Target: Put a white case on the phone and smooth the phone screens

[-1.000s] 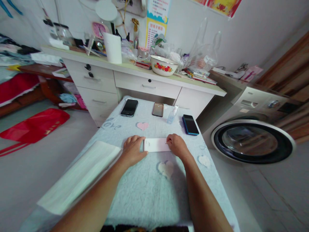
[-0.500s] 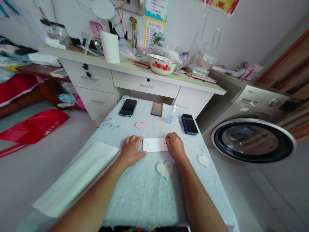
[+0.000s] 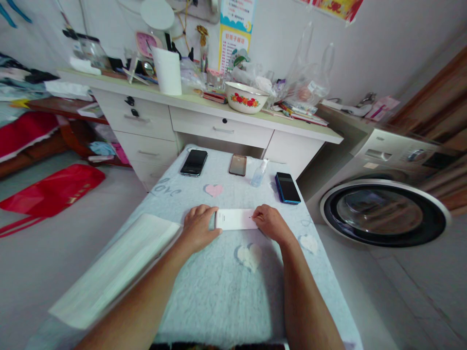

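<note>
A white phone (image 3: 235, 219) lies with its back up on the cloth-covered table, small print at its left end. My left hand (image 3: 200, 226) grips that left end between thumb and fingers. Over the right end, my right hand (image 3: 269, 221) has its fingertips pinched together near a small dark spot; whatever they hold, if anything, is hidden. Beyond my hands lie a black phone (image 3: 194, 162), a brownish phone case (image 3: 238, 165), a small clear spray bottle (image 3: 259, 173) and a dark phone with a blue edge (image 3: 288, 187).
A folded white sheet (image 3: 116, 270) lies along the table's left side. Behind the table stands a white desk (image 3: 219, 129) with a flowered bowl (image 3: 246, 98) and a paper roll (image 3: 167, 72). A washing machine (image 3: 383, 211) is on the right, a red bag (image 3: 54, 189) on the floor at left.
My right hand has shifted slightly right along the phone, its wrist turning outward, with the fingertips still at the right end. My left hand keeps its grip.
</note>
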`<state>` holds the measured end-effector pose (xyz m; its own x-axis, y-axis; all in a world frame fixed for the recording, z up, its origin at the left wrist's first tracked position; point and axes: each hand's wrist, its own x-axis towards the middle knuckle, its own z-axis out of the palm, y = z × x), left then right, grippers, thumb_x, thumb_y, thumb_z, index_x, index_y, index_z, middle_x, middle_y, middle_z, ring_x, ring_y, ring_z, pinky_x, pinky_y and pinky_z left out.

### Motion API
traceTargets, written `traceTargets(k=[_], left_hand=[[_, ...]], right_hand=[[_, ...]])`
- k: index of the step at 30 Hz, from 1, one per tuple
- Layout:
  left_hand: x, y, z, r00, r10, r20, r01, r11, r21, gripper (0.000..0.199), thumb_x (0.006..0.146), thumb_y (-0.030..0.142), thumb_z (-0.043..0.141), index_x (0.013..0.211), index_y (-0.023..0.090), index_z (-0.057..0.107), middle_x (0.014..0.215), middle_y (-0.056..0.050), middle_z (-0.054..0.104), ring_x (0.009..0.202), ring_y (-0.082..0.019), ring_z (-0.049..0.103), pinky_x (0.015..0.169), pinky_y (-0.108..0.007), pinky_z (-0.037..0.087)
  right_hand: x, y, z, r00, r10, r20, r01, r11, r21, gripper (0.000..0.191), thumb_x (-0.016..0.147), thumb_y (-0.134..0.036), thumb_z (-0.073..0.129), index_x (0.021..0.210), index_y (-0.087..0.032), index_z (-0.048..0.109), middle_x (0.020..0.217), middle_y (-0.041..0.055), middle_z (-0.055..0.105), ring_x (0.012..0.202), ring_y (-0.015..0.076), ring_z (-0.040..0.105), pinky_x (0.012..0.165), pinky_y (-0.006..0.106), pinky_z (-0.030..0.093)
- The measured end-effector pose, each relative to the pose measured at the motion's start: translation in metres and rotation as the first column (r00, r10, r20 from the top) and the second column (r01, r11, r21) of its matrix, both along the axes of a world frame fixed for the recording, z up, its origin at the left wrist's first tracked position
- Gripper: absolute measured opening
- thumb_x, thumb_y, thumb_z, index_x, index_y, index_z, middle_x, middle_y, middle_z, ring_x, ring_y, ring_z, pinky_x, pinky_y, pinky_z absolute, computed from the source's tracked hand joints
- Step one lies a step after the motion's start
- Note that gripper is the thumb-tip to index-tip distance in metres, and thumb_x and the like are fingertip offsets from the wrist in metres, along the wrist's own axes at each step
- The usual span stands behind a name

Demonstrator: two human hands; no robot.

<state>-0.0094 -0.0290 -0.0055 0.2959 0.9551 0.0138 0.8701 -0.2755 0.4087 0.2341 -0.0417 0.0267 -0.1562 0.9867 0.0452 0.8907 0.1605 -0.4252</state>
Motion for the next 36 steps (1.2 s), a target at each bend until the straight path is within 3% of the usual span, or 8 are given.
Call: traceTargets(k=[5,11,21,36], left_hand=[[0.000,0.000,0.002,1.000,-0.002,-0.003,0.002,1.000,-0.005,0.058,0.069,0.040,0.058,0.125,0.027,0.049,0.119,-0.005,0.052,0.111,-0.027,0.042,0.096,-0.038,0.031],[0.000,0.000,0.000,1.000,0.001,0.004,-0.001,1.000,-0.011,0.057,0.069,0.039,0.058,0.125,0.030,0.048,0.120,-0.004,0.051,0.111,-0.026,0.042,0.096,-0.038,0.031],[-0.002,0.001,-0.004,1.000,-0.010,0.006,0.010,1.000,-0.003,0.058,0.070,0.041,0.058,0.127,0.030,0.047,0.121,-0.004,0.051,0.111,-0.027,0.042,0.096,-0.038,0.031],[-0.001,0.000,-0.002,1.000,-0.007,-0.005,0.007,1.000,0.009,0.058,0.071,0.042,0.057,0.126,0.028,0.048,0.119,-0.005,0.052,0.111,-0.027,0.043,0.095,-0.038,0.032]], right_hand=[[0.002,0.001,-0.002,0.998,-0.026,-0.051,0.025,1.000,-0.009,0.013,0.076,-0.011,0.055,0.078,-0.017,0.067,0.079,0.0021,0.063,0.073,0.0117,0.056,0.067,0.020,0.037],[-0.006,0.007,-0.015,0.987,-0.162,-0.004,0.161,0.984,0.080,0.013,0.081,-0.014,0.053,0.082,-0.017,0.066,0.086,0.0036,0.061,0.080,0.0125,0.055,0.073,0.021,0.037],[-0.015,0.014,-0.020,0.964,-0.260,0.050,0.252,0.959,0.128,0.018,0.086,-0.017,0.048,0.088,-0.018,0.066,0.089,0.0056,0.059,0.081,0.0143,0.055,0.073,0.023,0.036],[-0.041,0.006,-0.015,0.982,-0.081,0.172,0.060,0.991,0.122,0.025,0.093,-0.022,0.041,0.090,-0.021,0.066,0.093,0.0050,0.057,0.083,0.0139,0.054,0.070,0.022,0.035]])
